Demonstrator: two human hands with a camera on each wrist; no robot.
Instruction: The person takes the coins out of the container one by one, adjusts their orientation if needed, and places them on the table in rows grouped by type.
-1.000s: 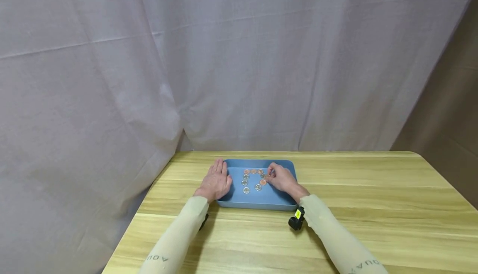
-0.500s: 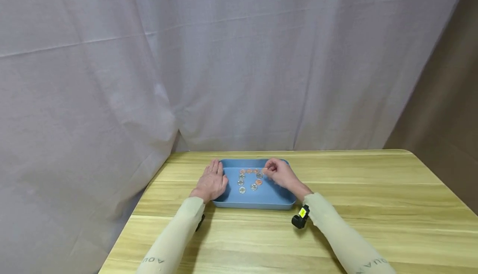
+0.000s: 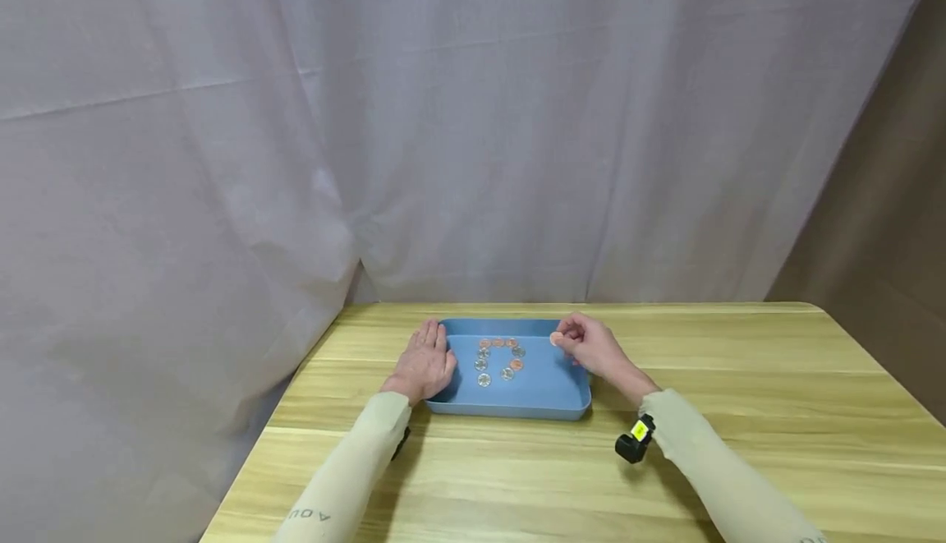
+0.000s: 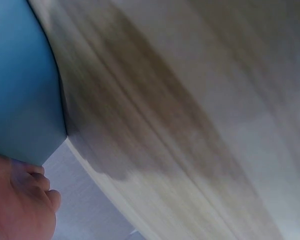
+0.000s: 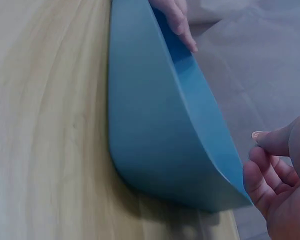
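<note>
Between thumb and fingertips my right hand [image 3: 595, 351] pinches a copper coin [image 3: 556, 338], held up over the right end of a blue tray [image 3: 510, 412]. The same coin [image 5: 257, 134] shows edge-on at the fingertips in the right wrist view. My left hand [image 3: 424, 365] rests with straight fingers along the tray's left rim. On the tray floor, several coins lie in a looped arrangement: copper ones such as this coin [image 3: 516, 365], and silver ones such as this coin [image 3: 484, 379].
A light wooden table [image 3: 502, 477] lies under the tray, which is near its back edge. Behind hangs a grey curtain [image 3: 473, 132], and a brown surface [image 3: 887, 223] stands at the right. A small black wrist camera [image 3: 634, 442] is on the right wrist.
My right hand has moved right, away from the laid coins to the tray's right rim, carrying the copper coin. My left hand stays on the left rim.
</note>
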